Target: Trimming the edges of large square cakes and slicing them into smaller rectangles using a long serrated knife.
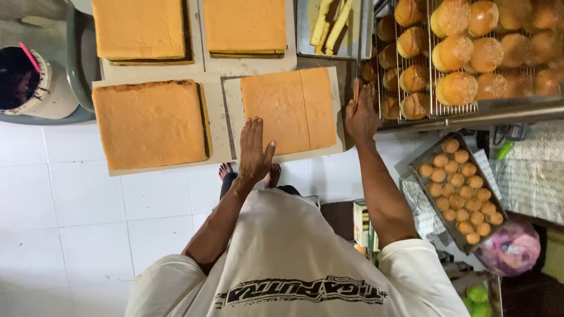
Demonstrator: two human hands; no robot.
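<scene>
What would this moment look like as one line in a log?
left hand: flat on cake sheet | right hand: grips knife at sheet's edge | sheet: one cut line | buns: tray at right

head cam | straight down from above | mid-range | over table (217, 147), floor, both arms

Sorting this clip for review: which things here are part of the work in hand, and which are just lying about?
In use:
left hand, flat on the cut cake sheet
right hand, gripping a knife at the sheet's far edge
paper under the sheet

Lying about:
three uncut cake sheets
trimmed strips
seeded buns on wire racks
tray of small buns
bucket
</scene>
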